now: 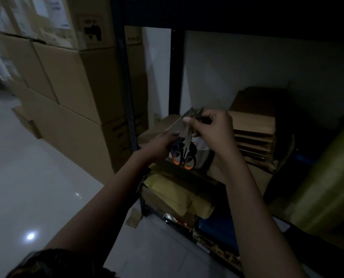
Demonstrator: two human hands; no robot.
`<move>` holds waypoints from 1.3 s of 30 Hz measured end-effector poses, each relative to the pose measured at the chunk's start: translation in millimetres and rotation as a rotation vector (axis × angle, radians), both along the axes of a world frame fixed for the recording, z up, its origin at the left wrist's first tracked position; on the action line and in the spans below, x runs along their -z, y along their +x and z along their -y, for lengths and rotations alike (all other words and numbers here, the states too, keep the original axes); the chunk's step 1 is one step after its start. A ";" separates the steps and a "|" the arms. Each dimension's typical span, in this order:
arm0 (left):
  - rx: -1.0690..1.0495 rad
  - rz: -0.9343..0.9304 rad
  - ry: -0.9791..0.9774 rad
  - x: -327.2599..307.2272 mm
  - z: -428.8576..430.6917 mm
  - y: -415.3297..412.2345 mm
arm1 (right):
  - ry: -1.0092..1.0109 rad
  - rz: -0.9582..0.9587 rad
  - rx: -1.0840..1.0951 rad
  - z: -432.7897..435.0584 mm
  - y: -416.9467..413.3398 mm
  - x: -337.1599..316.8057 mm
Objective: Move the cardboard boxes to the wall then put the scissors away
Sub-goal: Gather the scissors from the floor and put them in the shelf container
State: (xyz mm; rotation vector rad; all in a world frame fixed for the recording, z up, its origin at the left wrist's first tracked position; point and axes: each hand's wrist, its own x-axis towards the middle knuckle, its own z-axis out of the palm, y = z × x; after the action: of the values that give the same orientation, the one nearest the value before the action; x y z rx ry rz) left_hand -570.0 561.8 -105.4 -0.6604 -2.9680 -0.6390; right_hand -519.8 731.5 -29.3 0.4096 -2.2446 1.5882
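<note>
Plain brown cardboard boxes are stacked at the left, beside the dark metal shelf. Over the shelf's front left corner, scissors with rounded orange-and-black handles are gripped just above the handles by the outstretched left hand. The flat grey blades are pinched by the curled fingers of the raised right hand.

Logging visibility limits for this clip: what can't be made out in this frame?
All head view:
- The scissors: blades partly covered by the right hand, handles partly by the left hand.
- The labels on the stacked cardboard boxes: motion-blurred, unreadable.
- The pale container behind the scissors: mostly hidden, dim.
- The right side of the shelf: too dark to identify its contents.
</note>
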 end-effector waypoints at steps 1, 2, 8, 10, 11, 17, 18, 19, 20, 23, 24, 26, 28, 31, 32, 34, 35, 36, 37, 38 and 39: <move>-0.021 0.003 -0.021 5.6 -2.8 -2.4 | -0.011 -0.012 0.016 -3.5 -1.1 -4.4; -0.029 -0.011 -0.013 12.0 -3.9 -4.5 | -0.021 -0.025 0.024 -5.5 -1.6 -8.8; -0.023 -0.231 0.146 30.5 -4.2 5.0 | -0.070 -0.144 0.095 -2.6 -13.6 -27.0; 0.000 -0.285 0.152 38.1 0.5 8.2 | -0.070 -0.153 0.116 1.2 -23.2 -24.1; 0.016 -0.285 0.140 41.0 4.4 9.9 | -0.069 -0.151 0.126 2.9 -28.1 -21.1; 0.043 -0.311 0.078 57.7 22.7 20.9 | 0.036 -0.023 0.153 17.4 -60.6 9.6; 0.052 -0.345 0.077 59.0 23.1 23.3 | 0.066 0.027 0.151 18.3 -67.3 15.3; 0.053 -0.372 0.079 59.1 24.1 26.3 | 0.094 0.082 0.151 19.3 -75.2 21.2; 0.054 -0.386 0.082 60.9 25.9 28.3 | 0.118 0.133 0.145 20.5 -82.6 26.4; 0.044 -0.413 0.112 69.1 30.5 31.5 | 0.177 0.321 0.120 23.9 -98.4 36.0; 0.038 -0.417 0.120 70.6 31.4 32.6 | 0.190 0.377 0.113 25.0 -101.7 37.8; 0.038 -0.421 0.141 73.6 32.9 33.6 | 0.218 0.482 0.105 26.6 -107.2 39.5; 0.022 -0.414 0.156 75.8 33.4 35.9 | 0.235 0.545 0.111 26.3 -116.8 43.0; 0.007 -0.424 0.184 78.3 33.5 39.0 | 0.258 0.593 0.126 26.1 -128.0 49.5; 0.006 -0.449 0.194 78.0 32.4 40.1 | 0.273 0.597 0.127 25.6 -132.1 51.6; 0.005 -0.492 0.210 76.3 29.7 43.4 | 0.283 0.611 0.135 24.8 -139.2 56.6; 0.002 -0.497 0.224 74.0 28.7 45.1 | 0.269 0.621 0.139 24.4 -140.6 58.1; 0.002 -0.495 0.237 73.1 28.4 45.6 | 0.248 0.635 0.145 23.9 -141.4 59.4; 0.009 -0.490 0.244 72.6 28.6 45.6 | 0.233 0.642 0.150 23.5 -139.6 59.3; 0.022 -0.488 0.245 72.2 29.2 44.9 | 0.230 0.640 0.156 23.3 -137.7 59.5; 0.032 -0.489 0.242 73.1 29.9 43.5 | 0.230 0.632 0.160 23.2 -136.0 60.3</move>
State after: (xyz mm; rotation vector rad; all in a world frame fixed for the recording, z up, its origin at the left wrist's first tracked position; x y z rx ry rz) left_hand -526.4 531.9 -178.4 -0.7200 -2.3923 -0.7038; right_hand -655.8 708.3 -89.7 -0.2595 -2.8465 1.5250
